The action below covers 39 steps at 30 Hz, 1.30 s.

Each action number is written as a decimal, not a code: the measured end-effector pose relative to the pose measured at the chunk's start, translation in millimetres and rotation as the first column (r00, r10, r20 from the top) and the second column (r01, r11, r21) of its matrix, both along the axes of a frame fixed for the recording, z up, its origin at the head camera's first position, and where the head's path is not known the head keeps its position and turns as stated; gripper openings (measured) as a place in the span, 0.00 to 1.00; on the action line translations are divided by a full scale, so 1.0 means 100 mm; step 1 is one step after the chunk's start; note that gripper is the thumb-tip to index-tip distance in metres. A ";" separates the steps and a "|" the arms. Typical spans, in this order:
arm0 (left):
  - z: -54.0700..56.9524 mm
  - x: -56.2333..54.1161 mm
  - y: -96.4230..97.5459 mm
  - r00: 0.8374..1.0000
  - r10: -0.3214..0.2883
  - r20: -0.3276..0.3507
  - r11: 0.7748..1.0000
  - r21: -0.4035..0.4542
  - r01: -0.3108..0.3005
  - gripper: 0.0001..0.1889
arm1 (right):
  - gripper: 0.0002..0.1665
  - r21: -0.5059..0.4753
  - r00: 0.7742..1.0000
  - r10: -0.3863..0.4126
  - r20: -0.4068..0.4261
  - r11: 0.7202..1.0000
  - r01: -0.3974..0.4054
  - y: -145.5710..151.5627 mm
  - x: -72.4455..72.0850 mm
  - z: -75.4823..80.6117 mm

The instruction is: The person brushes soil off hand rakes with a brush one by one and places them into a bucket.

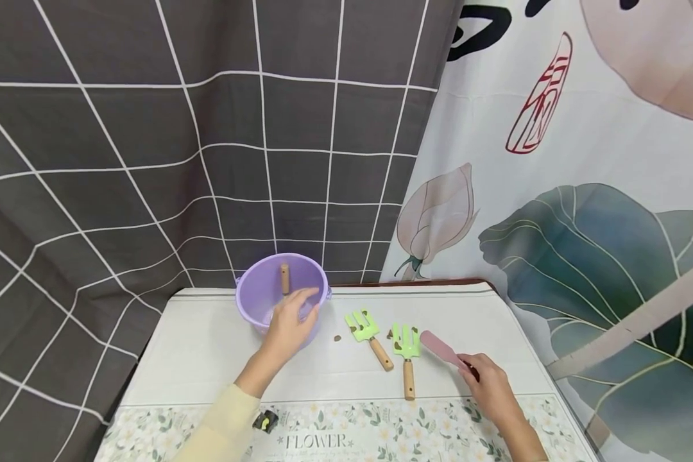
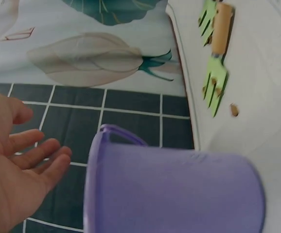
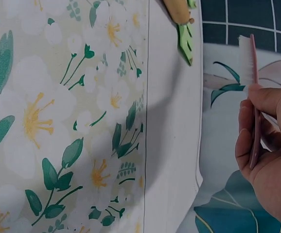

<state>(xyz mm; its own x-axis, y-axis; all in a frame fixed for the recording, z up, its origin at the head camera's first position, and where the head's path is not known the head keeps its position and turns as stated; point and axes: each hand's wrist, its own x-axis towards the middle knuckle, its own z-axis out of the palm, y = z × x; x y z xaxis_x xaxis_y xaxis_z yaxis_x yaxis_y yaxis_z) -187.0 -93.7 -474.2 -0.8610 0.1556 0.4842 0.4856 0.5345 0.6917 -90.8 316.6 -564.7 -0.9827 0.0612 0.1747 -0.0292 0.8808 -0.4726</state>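
A purple bucket (image 1: 255, 292) stands at the back left of the table, with a wooden-handled tool (image 1: 285, 277) leaning inside; its lower end is hidden. My left hand (image 1: 290, 323) is over the bucket's near right rim. In the left wrist view its loosely bent fingers (image 2: 48, 155) are beside the bucket's mouth, holding nothing. My right hand (image 1: 489, 387) grips a pink brush (image 1: 441, 350) by its handle, above the table's right side. White bristles show on the brush in the right wrist view. Left of it lie two green hand forks (image 1: 365, 327) (image 1: 406, 343) with wooden handles and brown specks.
A small brown crumb (image 1: 337, 338) lies between the bucket and the forks. Near the front, a small black-and-yellow item (image 1: 265, 421) sits by my left sleeve. Behind the table hang a dark grid curtain (image 1: 300, 173) and a white floral curtain (image 1: 485, 122).
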 end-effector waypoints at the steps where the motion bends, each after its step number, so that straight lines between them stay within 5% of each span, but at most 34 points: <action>1: -0.04 0.03 0.01 1.000 -0.009 -0.010 1.000 0.006 0.009 0.19 | 0.19 0.000 1.000 -0.003 0.002 1.000 0.003 0.00 0.00 0.00; 11: -0.29 0.40 0.12 0.989 -0.113 0.099 0.992 0.069 0.107 0.19 | 0.18 -0.010 1.000 -0.010 -0.009 1.000 0.010 0.00 0.01 -0.02; 17: -0.46 0.50 0.18 0.981 -0.116 0.155 0.992 0.068 0.107 0.18 | 0.18 -0.001 1.000 -0.006 -0.025 1.000 0.006 0.01 0.01 -0.02; 26: -0.72 0.40 0.34 0.904 -0.212 0.370 0.975 0.145 0.170 0.18 | 0.17 -0.012 1.000 -0.025 -0.009 1.000 0.025 -0.01 0.00 0.00; 31: -0.91 0.27 0.48 0.823 -0.223 0.523 0.966 0.229 0.116 0.20 | 0.17 -0.012 0.999 -0.023 -0.043 1.000 0.023 -0.01 0.01 -0.03; 35: -1.02 0.18 0.60 0.720 -0.240 0.651 0.953 0.298 0.048 0.24 | 0.17 -0.009 0.998 -0.016 -0.068 1.000 0.015 -0.01 0.01 -0.05; 39: -1.08 0.12 0.70 0.589 -0.282 0.757 0.934 0.356 -0.011 0.27 | 0.17 -0.001 0.998 -0.018 -0.063 1.000 0.018 -0.01 0.02 -0.06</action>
<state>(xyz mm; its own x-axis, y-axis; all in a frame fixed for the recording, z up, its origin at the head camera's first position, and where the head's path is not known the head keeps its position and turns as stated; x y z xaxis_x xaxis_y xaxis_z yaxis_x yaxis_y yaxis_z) -175.1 -23.3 -582.5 -0.9002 0.2825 -0.3315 -0.2785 0.2120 0.9368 -88.5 315.7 -570.5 -0.9685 0.0787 0.2363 -0.0434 0.8810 -0.4711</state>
